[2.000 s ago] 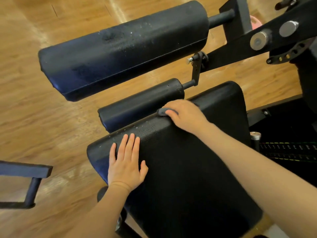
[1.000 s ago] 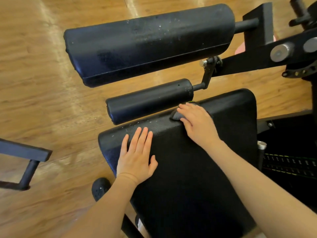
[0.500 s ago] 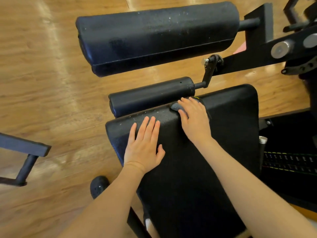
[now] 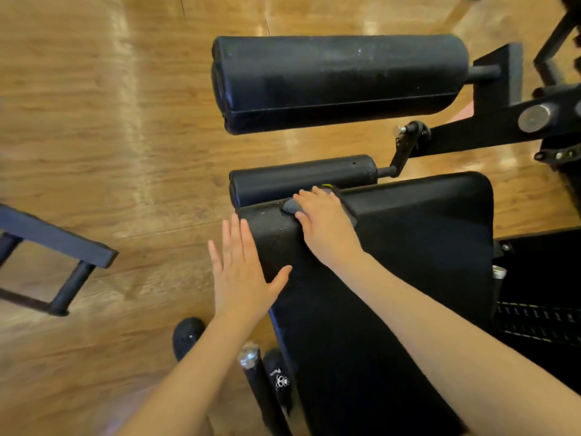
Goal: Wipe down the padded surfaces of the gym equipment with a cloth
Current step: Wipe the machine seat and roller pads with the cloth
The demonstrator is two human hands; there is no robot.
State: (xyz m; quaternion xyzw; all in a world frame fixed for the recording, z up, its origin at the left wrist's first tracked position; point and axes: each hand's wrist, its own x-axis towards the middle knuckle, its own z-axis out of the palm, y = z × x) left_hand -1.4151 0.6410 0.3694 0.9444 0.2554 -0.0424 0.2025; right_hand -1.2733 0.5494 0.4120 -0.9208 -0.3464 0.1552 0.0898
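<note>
Left hand (image 4: 242,275) slid off pad (image 4: 408,247) edge, right hand (image 4: 327,225) still pressing cloth (image 4: 290,206)

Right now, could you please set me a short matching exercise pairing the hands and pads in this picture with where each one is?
Things:
1. left hand
2. right hand
3. large roller pad
4. small roller pad

Places:
A. highest in the picture, above the other pads
B. just beyond the far edge of the seat pad
C. fingers straight, at the seat pad's left edge
D. on the grey cloth at the seat pad's far edge

Pairs: 1-C, 2-D, 3-A, 4-B
</note>
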